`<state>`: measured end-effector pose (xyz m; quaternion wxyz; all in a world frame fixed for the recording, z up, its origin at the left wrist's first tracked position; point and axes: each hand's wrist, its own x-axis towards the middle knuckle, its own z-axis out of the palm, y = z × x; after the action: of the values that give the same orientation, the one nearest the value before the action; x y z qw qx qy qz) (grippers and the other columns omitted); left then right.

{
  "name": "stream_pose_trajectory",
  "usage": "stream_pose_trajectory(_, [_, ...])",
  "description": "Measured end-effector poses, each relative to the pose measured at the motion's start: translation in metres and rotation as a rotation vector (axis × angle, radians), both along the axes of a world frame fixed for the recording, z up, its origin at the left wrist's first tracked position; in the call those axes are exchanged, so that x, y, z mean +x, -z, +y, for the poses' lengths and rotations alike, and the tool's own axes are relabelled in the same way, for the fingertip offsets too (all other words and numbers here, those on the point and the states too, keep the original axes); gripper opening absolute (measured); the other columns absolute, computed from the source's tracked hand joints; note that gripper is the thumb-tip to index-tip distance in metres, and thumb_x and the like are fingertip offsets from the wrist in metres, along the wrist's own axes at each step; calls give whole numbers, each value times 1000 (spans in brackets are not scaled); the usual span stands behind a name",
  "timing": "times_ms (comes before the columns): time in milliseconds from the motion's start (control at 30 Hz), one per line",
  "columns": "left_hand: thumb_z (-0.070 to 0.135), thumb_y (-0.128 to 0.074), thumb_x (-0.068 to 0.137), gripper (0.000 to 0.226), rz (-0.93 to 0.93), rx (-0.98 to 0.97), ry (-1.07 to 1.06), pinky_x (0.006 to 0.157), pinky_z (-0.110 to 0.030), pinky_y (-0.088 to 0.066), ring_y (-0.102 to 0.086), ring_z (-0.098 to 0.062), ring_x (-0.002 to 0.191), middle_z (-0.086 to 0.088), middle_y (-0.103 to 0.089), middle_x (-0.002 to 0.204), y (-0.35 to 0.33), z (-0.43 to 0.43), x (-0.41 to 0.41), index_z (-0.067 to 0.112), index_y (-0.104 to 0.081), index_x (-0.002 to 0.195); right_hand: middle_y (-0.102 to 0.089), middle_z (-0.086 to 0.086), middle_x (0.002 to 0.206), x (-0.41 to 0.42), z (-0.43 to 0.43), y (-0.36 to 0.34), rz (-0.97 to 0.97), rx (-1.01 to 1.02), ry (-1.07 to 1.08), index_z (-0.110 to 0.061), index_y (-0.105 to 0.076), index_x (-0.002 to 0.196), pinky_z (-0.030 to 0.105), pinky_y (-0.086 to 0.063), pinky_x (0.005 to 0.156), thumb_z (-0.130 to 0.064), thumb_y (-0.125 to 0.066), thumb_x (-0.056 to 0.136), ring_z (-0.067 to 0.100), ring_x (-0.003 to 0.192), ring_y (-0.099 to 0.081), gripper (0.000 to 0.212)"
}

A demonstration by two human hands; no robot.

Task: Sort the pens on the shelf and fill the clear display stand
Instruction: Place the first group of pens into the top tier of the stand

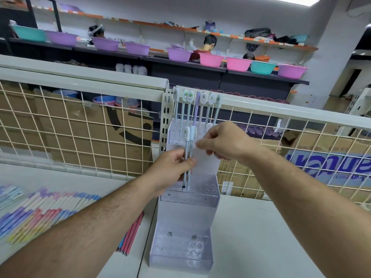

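**Pinch on the left, unclear on the right**

Left hand pinches two slim white-capped pens, tips at the middle tier of the clear tiered acrylic display stand. Right hand curls beside their caps; whether it holds anything is unclear.

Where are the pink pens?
In the head view, the pink pens lie flat on the white shelf, just left of the lowest tier of the clear display stand and right of the pastel pen rows.

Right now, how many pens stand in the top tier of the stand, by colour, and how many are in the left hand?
White-topped pens, top tier of clear stand: 6
Purple pen, top tier: 1
Pens in left hand: 2
Total: 9
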<state>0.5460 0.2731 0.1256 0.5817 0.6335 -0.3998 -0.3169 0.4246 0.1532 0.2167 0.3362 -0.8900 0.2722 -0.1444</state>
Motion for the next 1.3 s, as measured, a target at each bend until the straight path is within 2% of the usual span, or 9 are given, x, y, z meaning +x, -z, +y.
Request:
stream_pose_trajectory(167, [17, -65, 95, 6, -49, -21, 15, 69, -33, -47, -57, -19, 79, -18, -62, 93, -1, -1, -4, 16, -70, 98, -62, 3, 53, 2, 14, 21, -63, 33, -36, -3, -69, 76, 18, -35, 38, -20, -77, 89, 5, 38, -45, 23])
stream_pose_trajectory(267, [27, -62, 97, 15, -49, -37, 18, 78, -48, -54, -59, -21, 77, -22, -68, 100, 1, -3, -4, 19, -73, 103, -71, 9, 71, -2, 13, 13, -152, 103, 38, -4, -67, 82, 22, -42, 43, -17, -72, 92, 7, 50, -60, 17])
stream_pose_trajectory(333, [36, -56, 100, 20, -53, -18, -7, 87, -53, -55, -61, -22, 76, -11, -69, 85, 3, -3, -2, 27, -74, 100, -73, 8, 83, -7, 6, 0, -252, 139, 121, -5, -66, 88, 25, -48, 48, -16, -67, 96, 9, 58, -67, 14])
stream_pose_trajectory(400, [40, -51, 101, 24, -53, 4, -20, 89, -49, -55, -61, -22, 78, -4, -66, 76, 4, -3, -1, 32, -74, 98, -73, 6, 83, -11, -5, -16, -374, 157, 223, -6, -65, 89, 25, -49, 51, -16, -65, 97, 10, 59, -68, 13])
stream_pose_trajectory(567, [40, -47, 103, 27, -43, 36, -19, 88, -44, -55, -62, -21, 78, -5, -67, 80, 3, -1, 0, 37, -73, 97, -73, 7, 82, -7, -38, -40, -544, 57, 426, -8, -69, 90, 20, -46, 43, -18, -64, 98, 12, 59, -68, 14])
stream_pose_trajectory(700, [39, -46, 104, 28, -54, 57, -27, 89, -44, -54, -62, -21, 81, -6, -68, 82, 4, -1, 0, 37, -73, 98, -74, 7, 85, 0, -48, -42, -556, -30, 460, -10, -68, 89, 16, -43, 40, -23, -67, 97, 14, 64, -71, 15])
stream_pose_trajectory(833, [38, -44, 104, 28, -41, 59, -24, 85, -39, -52, -61, -20, 80, -6, -67, 82, 3, 0, 1, 34, -72, 101, -73, 4, 85, 7, -47, -38, -550, -50, 448, -13, -68, 94, 21, -51, 53, -26, -67, 97, 14, 69, -74, 14])
stream_pose_trajectory(1167, [39, -44, 104, 29, -18, 66, -24, 83, -37, -51, -61, -19, 78, -6, -68, 82, 4, -2, 3, 35, -72, 101, -72, 2, 85, 14, -53, -40, -518, -113, 435, -18, -66, 89, 21, -52, 53, -24, -65, 98, 12, 69, -73, 11])
stream_pose_trajectory(1300, [37, -44, 105, 29, -4, 60, -27, 80, -34, -51, -59, -18, 76, -6, -67, 81, 2, -2, 3, 30, -71, 104, -73, 4, 84, 13, -58, -42, -478, -98, 432, -13, -69, 94, 22, -51, 48, -22, -64, 99, 13, 69, -74, 12])
